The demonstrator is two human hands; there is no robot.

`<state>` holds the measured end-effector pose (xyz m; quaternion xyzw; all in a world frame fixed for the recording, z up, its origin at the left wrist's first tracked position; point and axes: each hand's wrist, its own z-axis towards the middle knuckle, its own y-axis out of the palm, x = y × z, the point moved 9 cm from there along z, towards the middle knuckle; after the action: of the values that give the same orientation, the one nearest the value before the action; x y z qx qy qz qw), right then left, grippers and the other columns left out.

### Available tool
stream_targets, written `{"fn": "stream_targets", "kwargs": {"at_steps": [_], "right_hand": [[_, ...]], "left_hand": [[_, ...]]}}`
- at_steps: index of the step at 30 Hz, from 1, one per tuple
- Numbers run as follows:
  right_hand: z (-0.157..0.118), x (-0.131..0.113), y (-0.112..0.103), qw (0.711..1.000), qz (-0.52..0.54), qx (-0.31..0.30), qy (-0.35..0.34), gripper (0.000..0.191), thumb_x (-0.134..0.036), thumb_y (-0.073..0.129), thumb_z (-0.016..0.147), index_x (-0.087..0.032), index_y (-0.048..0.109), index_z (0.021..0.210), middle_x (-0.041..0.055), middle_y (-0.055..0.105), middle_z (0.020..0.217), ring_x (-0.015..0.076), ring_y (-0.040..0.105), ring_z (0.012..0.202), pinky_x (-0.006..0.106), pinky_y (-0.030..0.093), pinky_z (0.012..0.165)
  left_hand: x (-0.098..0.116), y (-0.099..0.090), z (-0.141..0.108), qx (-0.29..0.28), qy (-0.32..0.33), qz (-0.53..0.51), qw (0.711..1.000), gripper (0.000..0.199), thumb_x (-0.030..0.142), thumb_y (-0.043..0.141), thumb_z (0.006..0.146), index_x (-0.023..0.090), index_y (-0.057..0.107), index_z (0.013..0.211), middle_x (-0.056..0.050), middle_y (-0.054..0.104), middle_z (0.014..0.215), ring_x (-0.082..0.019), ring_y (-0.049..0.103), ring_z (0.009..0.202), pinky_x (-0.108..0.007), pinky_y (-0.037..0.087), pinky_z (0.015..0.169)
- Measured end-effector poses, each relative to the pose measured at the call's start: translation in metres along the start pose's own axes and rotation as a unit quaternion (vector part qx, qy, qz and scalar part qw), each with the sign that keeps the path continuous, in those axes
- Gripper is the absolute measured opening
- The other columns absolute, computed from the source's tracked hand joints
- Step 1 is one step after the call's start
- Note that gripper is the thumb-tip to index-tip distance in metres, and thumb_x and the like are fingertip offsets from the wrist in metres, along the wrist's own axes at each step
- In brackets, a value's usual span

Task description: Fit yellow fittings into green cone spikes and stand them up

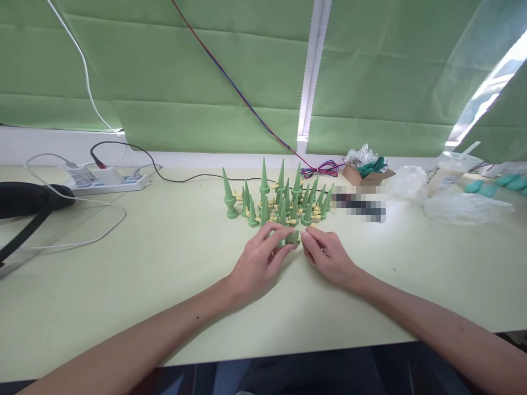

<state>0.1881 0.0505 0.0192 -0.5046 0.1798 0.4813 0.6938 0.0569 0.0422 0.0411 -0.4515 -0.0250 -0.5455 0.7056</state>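
My left hand (263, 255) grips a short green plastic piece (292, 237) between thumb and fingers, just above the table's middle. Right beside it, my right hand (329, 255) is closed in a pinch, its fingertips at the green piece's right side. A trace of yellow shows there, but what the pinch holds is too small to make out. Close beyond both hands stands a cluster of several green pointed cones (264, 178) on round bases. Small yellow pieces (237, 195) stick out from the sides of some cones.
A power strip (111, 182) with plugs and cables lies at the back left, near a black object (33, 200). Coiled red-blue wire (325, 169) rests against the wall. At the back right are a cardboard box (366, 174), a plastic cup (447, 173) and clear bags (465, 208).
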Motion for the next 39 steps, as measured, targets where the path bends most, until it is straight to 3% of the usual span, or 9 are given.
{"fn": "stream_targets", "kwargs": {"at_steps": [4,9,13,20,26,29,34,39], "right_hand": [[0.001,0.002,-0.006,0.999,0.02,0.032,0.01,0.044,-0.044,0.035,0.103,-0.021,0.038,0.065,-0.0036,0.044,0.054,0.0108,0.039,0.05,0.026,0.033,0.053],[0.0,0.002,-0.005,0.999,0.024,0.023,0.002,0.041,-0.044,0.035,0.103,-0.022,0.038,0.068,-0.0037,0.044,0.056,0.0109,0.039,0.05,0.025,0.033,0.052],[0.0,-0.001,-0.002,1.0,0.009,0.003,-0.013,0.038,-0.04,0.034,0.103,-0.022,0.037,0.07,-0.0037,0.043,0.058,0.0114,0.038,0.052,0.026,0.033,0.054],[-0.002,0.001,0.0,0.999,0.028,-0.009,-0.013,0.037,-0.041,0.035,0.103,-0.022,0.043,0.073,-0.0034,0.044,0.057,0.0122,0.039,0.052,0.026,0.034,0.054],[-0.003,0.006,0.003,0.998,0.049,-0.023,-0.01,0.036,-0.043,0.037,0.102,-0.021,0.048,0.076,-0.0046,0.041,0.054,0.0119,0.037,0.049,0.026,0.031,0.051],[-0.003,0.007,0.004,0.998,0.059,-0.028,-0.005,0.038,-0.044,0.037,0.102,-0.022,0.041,0.071,-0.005,0.039,0.053,0.0114,0.034,0.048,0.026,0.029,0.049],[-0.004,0.004,0.005,0.996,0.074,-0.039,0.004,0.041,-0.042,0.035,0.103,-0.022,0.034,0.067,-0.005,0.037,0.051,0.0113,0.032,0.046,0.027,0.027,0.048],[-0.004,-0.002,0.003,0.996,0.082,-0.038,-0.007,0.044,-0.039,0.034,0.104,-0.021,0.037,0.064,-0.0035,0.041,0.052,0.0113,0.035,0.047,0.028,0.03,0.051]], "left_hand": [[-0.007,-0.009,0.002,0.04,-0.067,-0.02,0.997,0.014,0.03,0.049,0.097,0.019,0.054,0.091,-0.002,0.055,0.086,-0.009,0.048,0.059,-0.022,0.041,0.056],[-0.019,0.004,0.004,-0.036,-0.133,-0.066,0.988,0.05,0.041,0.036,0.1,0.016,0.056,0.061,0.0,0.051,0.055,-0.012,0.047,0.055,-0.024,0.039,0.056],[-0.03,0.02,-0.001,-0.095,-0.209,-0.152,0.961,0.055,0.054,0.037,0.098,0.016,0.062,0.067,0.003,0.049,0.045,-0.012,0.046,0.045,-0.024,0.038,0.051],[-0.034,0.033,-0.011,-0.13,-0.278,-0.252,0.918,0.05,0.061,0.042,0.093,0.017,0.057,0.074,0.004,0.049,0.041,-0.011,0.047,0.038,-0.022,0.036,0.043],[-0.038,0.038,-0.015,-0.144,-0.275,-0.29,0.905,0.046,0.06,0.048,0.091,0.017,0.057,0.077,0.004,0.048,0.043,-0.012,0.051,0.037,-0.021,0.036,0.038],[-0.036,0.036,-0.012,-0.134,-0.257,-0.291,0.912,0.042,0.056,0.052,0.09,0.017,0.055,0.076,0.004,0.048,0.059,-0.01,0.053,0.04,-0.02,0.039,0.038],[-0.029,0.027,-0.005,-0.102,-0.197,-0.253,0.942,0.033,0.045,0.058,0.091,0.015,0.06,0.08,-0.001,0.051,0.089,-0.005,0.052,0.045,-0.021,0.045,0.041],[-0.01,0.009,0.002,-0.038,-0.065,-0.133,0.988,0.015,0.03,0.062,0.09,0.017,0.065,0.096,-0.005,0.057,0.102,-0.007,0.055,0.06,-0.02,0.051,0.054]]}}
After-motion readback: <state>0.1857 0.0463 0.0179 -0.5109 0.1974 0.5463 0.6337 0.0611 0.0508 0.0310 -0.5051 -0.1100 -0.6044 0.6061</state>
